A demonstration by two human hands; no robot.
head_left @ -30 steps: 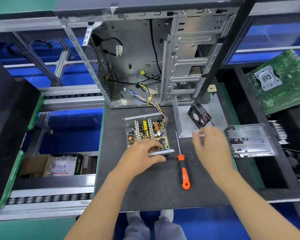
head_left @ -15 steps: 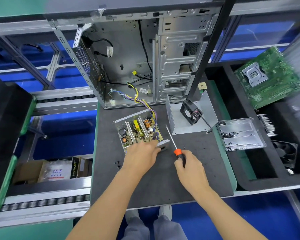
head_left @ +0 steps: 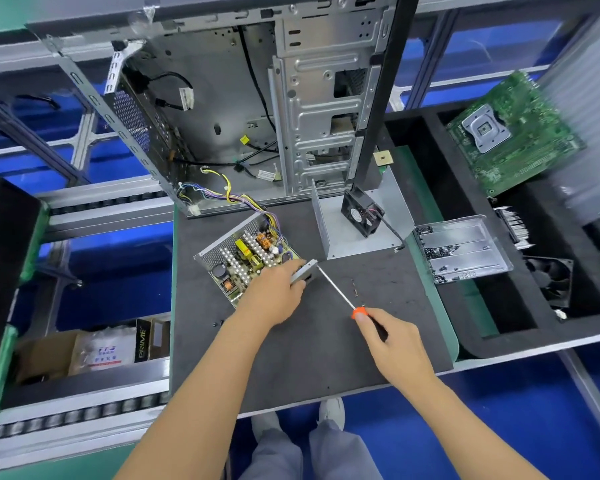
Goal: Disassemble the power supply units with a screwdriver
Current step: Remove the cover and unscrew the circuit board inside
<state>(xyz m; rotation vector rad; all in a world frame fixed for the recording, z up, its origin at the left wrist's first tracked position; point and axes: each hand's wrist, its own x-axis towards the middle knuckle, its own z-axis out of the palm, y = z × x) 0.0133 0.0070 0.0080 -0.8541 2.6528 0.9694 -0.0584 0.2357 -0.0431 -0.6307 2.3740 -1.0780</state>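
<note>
- Head view: the opened power supply unit (head_left: 246, 259) lies on the dark mat (head_left: 291, 358), under and just beyond the left hand (head_left: 274, 296), its circuit board exposed and its bundle of coloured wires (head_left: 236, 199) running away from the hands into the computer case (head_left: 257, 109) standing beyond them.
- The screwdriver (head_left: 340, 294) slants between the two hands: its orange handle sits in the right hand (head_left: 392, 344), and its metal tip reaches the unit's near corner beside the left fingertips.
- Beyond the right hand stands a bent metal cover (head_left: 357, 226) with a black fan (head_left: 361, 216) upright on it.
- Off to the right of the right hand, a shallow metal tray (head_left: 465, 251) holds clusters of small dark screws in its grooves.
- Further right, a black foam bin (head_left: 510, 306) contains another fan (head_left: 548, 278); a green motherboard (head_left: 513, 133) lies tilted beyond it.
- To the left of the left hand, below the bench, a cardboard box (head_left: 94, 348) holds bagged items.
- The left hand grips the unit's near metal edge, fingers curled over it.
- The right hand is closed round the screwdriver handle, thumb lying along it towards the shaft.
</note>
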